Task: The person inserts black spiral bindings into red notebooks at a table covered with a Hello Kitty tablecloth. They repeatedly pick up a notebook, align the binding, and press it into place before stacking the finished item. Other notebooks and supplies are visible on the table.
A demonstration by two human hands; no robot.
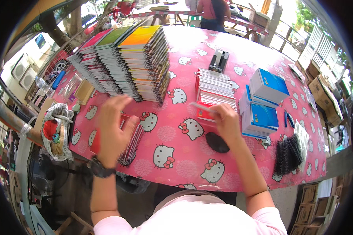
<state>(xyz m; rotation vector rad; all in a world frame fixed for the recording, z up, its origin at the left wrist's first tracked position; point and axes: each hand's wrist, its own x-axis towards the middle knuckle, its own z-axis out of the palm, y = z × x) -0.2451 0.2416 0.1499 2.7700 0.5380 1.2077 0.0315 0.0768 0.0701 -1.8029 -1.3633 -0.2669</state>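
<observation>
The right hand (pixel 225 119) pinched a thin white sheet (pixel 202 106) above the red-covered booklet (pixel 205 113), the left hand (pixel 113 127) hovered spread over spiral-bound red notebooks (pixel 131 143), so a loose pinch might drop it.

I wore a pale pink short-sleeved shirt, its sleeves ending well above my elbows, so both forearms were bare. A dark wristwatch (pixel 100 169) with a broad black strap sat on my left wrist. My right wrist carried nothing, and my fingers had no rings.
</observation>
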